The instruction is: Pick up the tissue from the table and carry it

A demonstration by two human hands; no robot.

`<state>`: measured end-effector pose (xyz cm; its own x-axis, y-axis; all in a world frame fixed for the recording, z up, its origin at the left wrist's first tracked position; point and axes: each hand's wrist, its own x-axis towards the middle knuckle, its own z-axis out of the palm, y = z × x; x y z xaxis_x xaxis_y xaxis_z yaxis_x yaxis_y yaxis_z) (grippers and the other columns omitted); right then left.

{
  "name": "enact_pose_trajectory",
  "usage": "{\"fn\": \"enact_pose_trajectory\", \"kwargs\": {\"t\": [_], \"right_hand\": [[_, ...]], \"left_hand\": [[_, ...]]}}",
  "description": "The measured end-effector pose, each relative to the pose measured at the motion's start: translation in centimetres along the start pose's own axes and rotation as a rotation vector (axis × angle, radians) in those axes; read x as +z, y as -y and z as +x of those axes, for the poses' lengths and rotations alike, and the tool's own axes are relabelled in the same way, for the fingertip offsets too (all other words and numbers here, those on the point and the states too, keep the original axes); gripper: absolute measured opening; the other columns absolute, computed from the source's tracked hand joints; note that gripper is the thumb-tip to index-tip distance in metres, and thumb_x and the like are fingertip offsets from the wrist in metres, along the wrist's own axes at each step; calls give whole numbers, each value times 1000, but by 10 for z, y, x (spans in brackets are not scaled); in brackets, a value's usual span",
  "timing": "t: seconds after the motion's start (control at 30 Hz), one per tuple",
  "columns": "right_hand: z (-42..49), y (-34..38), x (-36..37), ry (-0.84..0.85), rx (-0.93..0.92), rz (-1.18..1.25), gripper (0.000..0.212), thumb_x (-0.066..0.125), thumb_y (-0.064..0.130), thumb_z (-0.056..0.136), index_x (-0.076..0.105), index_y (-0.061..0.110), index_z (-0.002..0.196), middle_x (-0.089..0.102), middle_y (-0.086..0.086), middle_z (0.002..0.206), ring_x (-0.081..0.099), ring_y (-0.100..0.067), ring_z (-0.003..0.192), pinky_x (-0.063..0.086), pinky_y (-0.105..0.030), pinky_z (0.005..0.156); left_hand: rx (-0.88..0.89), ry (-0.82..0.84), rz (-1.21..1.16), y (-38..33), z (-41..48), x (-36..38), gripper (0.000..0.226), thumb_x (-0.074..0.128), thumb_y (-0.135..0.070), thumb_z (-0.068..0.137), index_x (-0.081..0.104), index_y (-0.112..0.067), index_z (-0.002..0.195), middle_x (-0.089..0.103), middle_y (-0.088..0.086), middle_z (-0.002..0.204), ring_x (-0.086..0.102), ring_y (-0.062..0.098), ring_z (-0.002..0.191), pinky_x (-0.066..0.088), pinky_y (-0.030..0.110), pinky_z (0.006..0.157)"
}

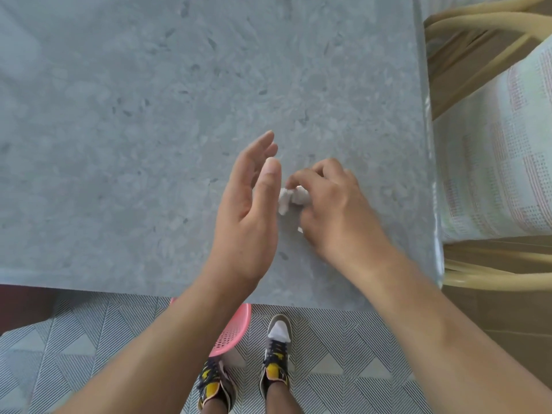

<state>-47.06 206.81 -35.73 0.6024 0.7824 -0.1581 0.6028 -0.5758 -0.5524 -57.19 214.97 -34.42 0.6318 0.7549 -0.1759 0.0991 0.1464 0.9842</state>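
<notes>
A small crumpled white wad [288,199], seemingly tissue or paper, is pinched by the curled fingers and thumb of the right hand [334,204] and is kept low against the grey speckled table [134,115], a little in from the near edge and toward the right side of the top. Only part of the wad is seen, since the rest is covered by the right hand's knuckles; a tiny white corner is glimpsed beneath the heel of that hand. The left hand [249,210] is held on edge just beside the wad, its fingers straight and together, the thumb extended along them, and nothing is gripped by it; whether the thumb is touching the wad cannot be told. Both forearms are stretched forward over the near edge of the table. Beyond the table's right edge, a cane chair [466,28] with a pale checked cushion [501,150] is seen. Below the near edge, a pink perforated basket [231,333] is partly hidden by the left forearm, and two feet in grey, black and yellow sneakers [276,354] are planted on a floor [89,339] patterned with striped triangles.
</notes>
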Motion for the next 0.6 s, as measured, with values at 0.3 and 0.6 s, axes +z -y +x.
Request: {"fn": "enact_pose_trajectory", "kwargs": {"t": [0.3,0.6], "right_hand": [[-6,15,7,-104,-85,153,16,62,0,88,70,13,91,60,-3,95,56,-20,86,35,-17,69],[-50,91,26,-54,-88,529,14,69,6,90,69,20,90,67,9,86,57,-2,75,40,-11,69]], "left_hand": [[35,-99,-22,-7,-22,-27,39,41,-41,102,52,-33,139,61,-8,144,54,0,138,49,45,116],[83,-200,-67,-17,-71,-88,35,41,-40,104,54,-34,136,63,-5,144,56,4,138,51,37,113]]}}
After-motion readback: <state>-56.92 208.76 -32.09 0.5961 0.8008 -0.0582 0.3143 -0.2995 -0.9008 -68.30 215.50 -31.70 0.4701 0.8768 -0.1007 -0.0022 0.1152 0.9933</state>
